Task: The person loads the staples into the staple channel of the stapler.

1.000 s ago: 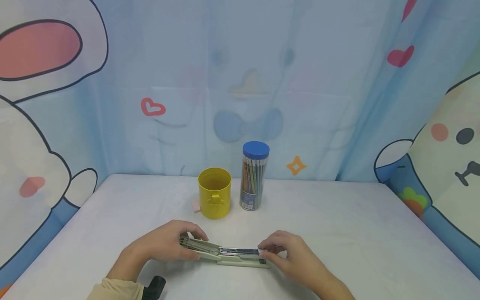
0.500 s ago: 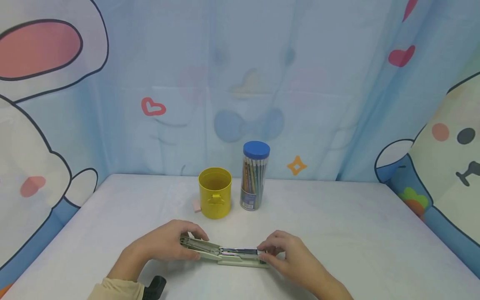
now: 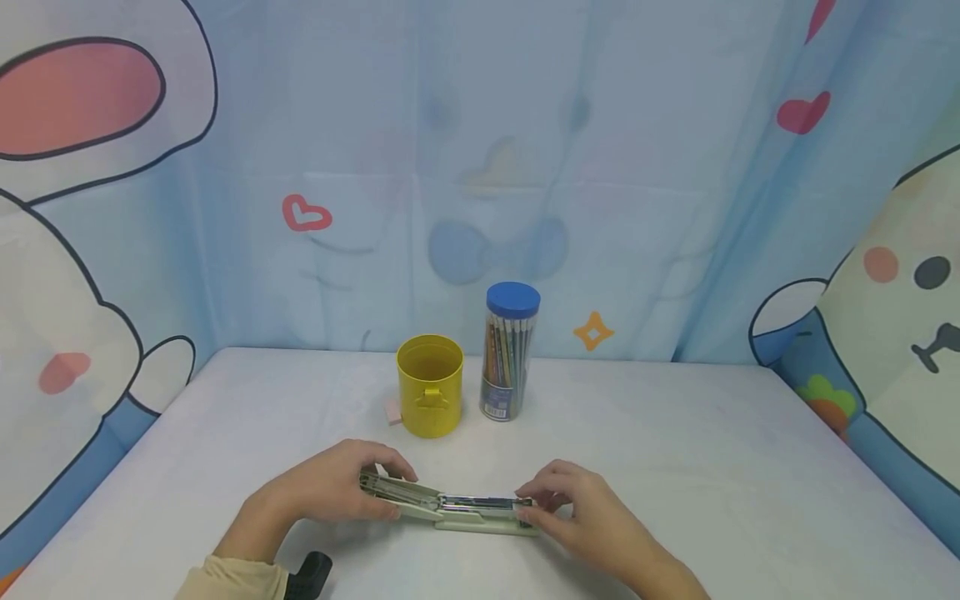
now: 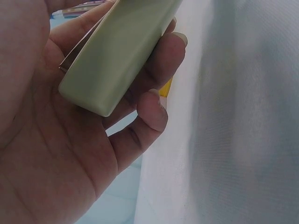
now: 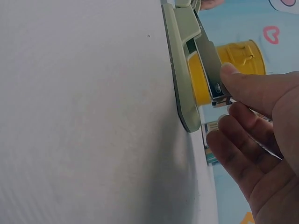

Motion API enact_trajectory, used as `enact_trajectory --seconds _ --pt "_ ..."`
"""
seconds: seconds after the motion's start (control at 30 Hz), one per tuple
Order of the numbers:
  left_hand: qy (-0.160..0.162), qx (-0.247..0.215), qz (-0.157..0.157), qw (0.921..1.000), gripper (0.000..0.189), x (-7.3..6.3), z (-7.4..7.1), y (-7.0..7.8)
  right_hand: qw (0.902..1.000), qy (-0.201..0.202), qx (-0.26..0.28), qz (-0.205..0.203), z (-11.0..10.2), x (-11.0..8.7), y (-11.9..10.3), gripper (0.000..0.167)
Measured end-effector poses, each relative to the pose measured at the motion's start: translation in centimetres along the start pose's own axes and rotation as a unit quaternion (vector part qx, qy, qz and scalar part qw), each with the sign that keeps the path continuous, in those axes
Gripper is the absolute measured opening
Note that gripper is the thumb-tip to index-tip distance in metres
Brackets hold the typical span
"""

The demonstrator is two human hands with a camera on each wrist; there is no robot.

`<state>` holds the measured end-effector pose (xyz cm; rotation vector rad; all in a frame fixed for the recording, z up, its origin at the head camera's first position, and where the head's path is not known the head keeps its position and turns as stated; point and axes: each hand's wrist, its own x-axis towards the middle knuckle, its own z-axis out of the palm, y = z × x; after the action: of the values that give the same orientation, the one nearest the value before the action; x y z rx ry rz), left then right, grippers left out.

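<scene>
A pale green stapler (image 3: 480,522) lies opened out on the white table, its metal magazine exposed. My left hand (image 3: 337,483) grips the raised top arm, tilted up to the left; in the left wrist view its green cover (image 4: 124,56) sits between thumb and curled fingers. At the other end my right hand (image 3: 577,508) pinches the free end of the metal magazine (image 5: 209,60) with thumb and fingertips. The right wrist view shows that magazine lifted a little off the green base (image 5: 180,70). Fingers partly hide the magazine's tip in the head view.
Behind the stapler stands a yellow cup (image 3: 430,400), with a small pink block (image 3: 393,412) at its left side. A clear tube of pencils with a blue lid (image 3: 513,301) stands to the cup's right. A printed curtain (image 3: 480,167) hangs behind the table.
Both hands and the stapler stay almost in place. Only the right fingertips shift very slightly at the magazine's end, where a dark tip now shows.
</scene>
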<state>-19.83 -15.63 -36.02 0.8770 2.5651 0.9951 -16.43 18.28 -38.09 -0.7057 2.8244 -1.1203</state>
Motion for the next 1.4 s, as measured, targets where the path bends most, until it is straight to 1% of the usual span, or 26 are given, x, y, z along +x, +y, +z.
enact_trajectory --seconds 0.27,0.4,0.53,0.63,0.93,1.2,1.4 --pt "0.000 -0.001 0.000 1.0000 0.032 0.1 0.0 0.0 0.9997 0.001 0.020 -0.011 -0.5 -0.3 1.2 0.034" --pt "-0.002 -0.005 -0.002 1.0000 0.032 0.0 -0.1 0.1 0.9999 -0.004 0.014 0.004 -0.7 -0.4 1.8 0.041" --pt "-0.002 -0.006 -0.004 1.0000 0.032 0.0 -0.1 0.2 0.9994 -0.011 -0.005 0.033 -0.8 -0.5 2.1 0.042" --pt "-0.003 -0.008 -0.006 0.9999 0.032 0.0 -0.1 0.2 0.9989 -0.019 -0.006 0.042 -0.7 -0.5 2.2 0.042" --pt "-0.005 -0.005 -0.007 1.0000 0.036 -0.4 -0.6 0.0 0.9987 -0.028 -0.004 0.042 -0.5 -0.4 2.4 0.040" --pt "0.000 -0.007 -0.023 0.9997 0.035 -1.2 -1.5 -0.3 0.9986 -0.029 -0.001 0.044 -0.4 -0.5 2.5 0.039" --pt "0.008 -0.008 -0.023 0.9997 0.033 -1.1 -1.7 0.0 0.9984 -0.028 -0.005 0.049 -0.4 -0.5 2.4 0.040"
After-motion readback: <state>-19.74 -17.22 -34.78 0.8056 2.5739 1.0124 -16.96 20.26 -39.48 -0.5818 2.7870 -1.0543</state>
